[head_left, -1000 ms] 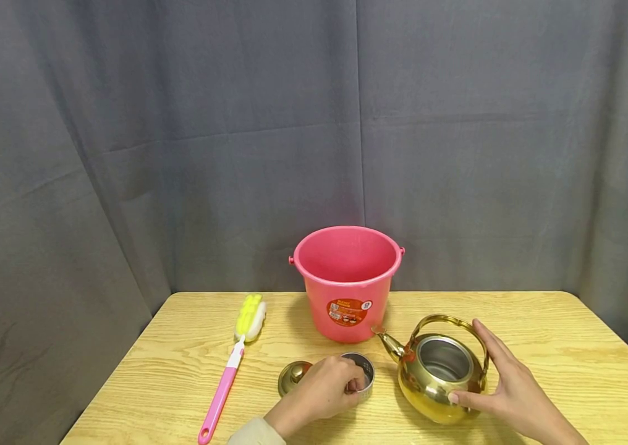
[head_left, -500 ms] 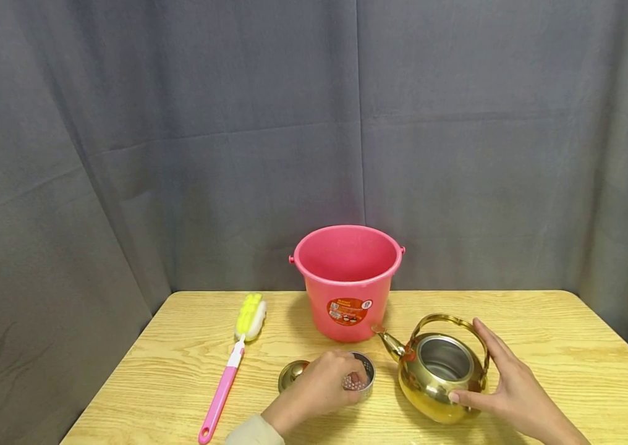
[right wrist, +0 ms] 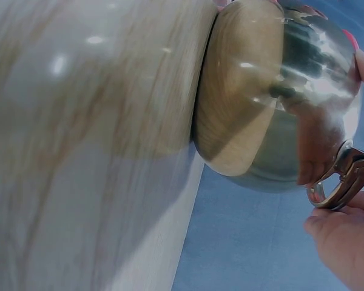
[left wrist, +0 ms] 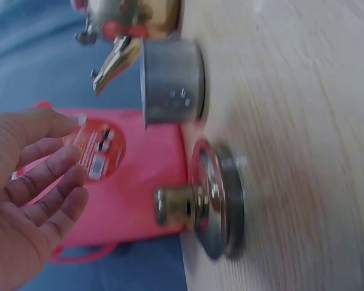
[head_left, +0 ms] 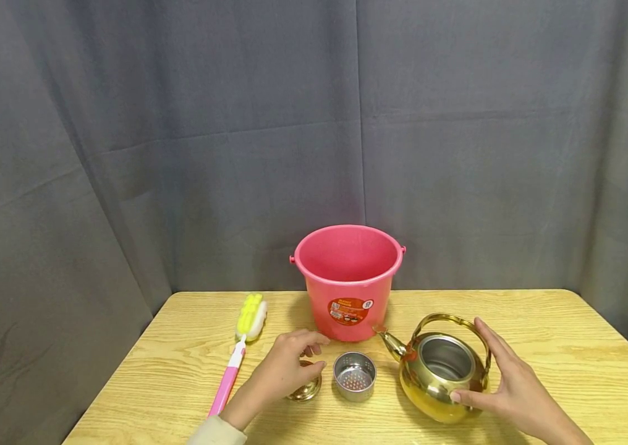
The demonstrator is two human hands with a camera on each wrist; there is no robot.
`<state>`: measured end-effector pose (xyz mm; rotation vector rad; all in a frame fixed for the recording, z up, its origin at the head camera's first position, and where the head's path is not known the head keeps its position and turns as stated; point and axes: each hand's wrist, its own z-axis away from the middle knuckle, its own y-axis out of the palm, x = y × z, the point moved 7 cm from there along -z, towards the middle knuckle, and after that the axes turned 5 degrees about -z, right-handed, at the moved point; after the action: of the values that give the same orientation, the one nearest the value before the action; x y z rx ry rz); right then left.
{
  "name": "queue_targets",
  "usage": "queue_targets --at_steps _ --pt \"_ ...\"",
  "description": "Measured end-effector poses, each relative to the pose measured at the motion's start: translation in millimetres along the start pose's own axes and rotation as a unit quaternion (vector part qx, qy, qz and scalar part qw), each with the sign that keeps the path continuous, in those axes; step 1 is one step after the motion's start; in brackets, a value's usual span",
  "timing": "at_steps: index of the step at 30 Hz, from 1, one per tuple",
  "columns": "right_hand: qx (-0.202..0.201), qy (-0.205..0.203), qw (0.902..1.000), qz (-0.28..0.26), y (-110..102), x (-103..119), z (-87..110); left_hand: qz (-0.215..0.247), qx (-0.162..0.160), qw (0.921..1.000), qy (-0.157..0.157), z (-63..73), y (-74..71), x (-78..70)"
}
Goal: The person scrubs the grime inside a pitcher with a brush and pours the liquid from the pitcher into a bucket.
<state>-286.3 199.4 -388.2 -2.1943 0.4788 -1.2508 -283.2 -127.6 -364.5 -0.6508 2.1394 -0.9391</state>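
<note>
My left hand (head_left: pixel 280 368) hovers over the gold teapot lid (head_left: pixel 308 390), its fingers loosely bent and holding nothing. In the left wrist view the lid (left wrist: pixel 213 200) lies knob up, apart from the fingertips. Just right of it stands a perforated metal tea strainer (head_left: pixel 355 377), upright, its inside showing. To the right, the lidless gold teapot (head_left: pixel 431 398) sits on the table with its spout toward the bucket. My right hand (head_left: pixel 514 389) grips the teapot from the right, thumb on the body and fingers at the handle. The left hand partly covers the lid in the head view.
A pink bucket (head_left: pixel 319 303) stands behind the strainer, close to the spout tip. On the left lies a pink-handled brush (head_left: pixel 232 368) with a yellow and white sponge head. A grey curtain (head_left: pixel 269 154) hangs behind the wooden table (head_left: pixel 564 346).
My left hand has let go of the strainer and moved left, over the lid. The strainer now shows fully. The lid sits slightly further right. My right hand stays on the teapot.
</note>
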Motion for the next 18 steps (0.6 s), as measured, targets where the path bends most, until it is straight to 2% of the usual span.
queue_targets --at_steps 6,9,14,18 --pt "-0.001 0.001 1.0000 0.002 -0.2 0.3 0.6 -0.026 -0.034 0.9979 -0.050 18.7 -26.0 18.5" --pt "-0.005 0.001 1.0000 0.004 -0.3 -0.1 1.0 -0.030 -0.048 0.9936 -0.098 29.9 -39.4 29.1" --pt "-0.008 -0.002 1.0000 0.001 0.0 -0.3 0.8 -0.031 -0.078 0.9800 -0.181 50.4 -59.6 48.9" --pt "-0.009 -0.004 0.9999 0.003 -0.3 0.5 0.4 -0.033 -0.082 0.9674 -0.237 67.2 -67.7 64.8"
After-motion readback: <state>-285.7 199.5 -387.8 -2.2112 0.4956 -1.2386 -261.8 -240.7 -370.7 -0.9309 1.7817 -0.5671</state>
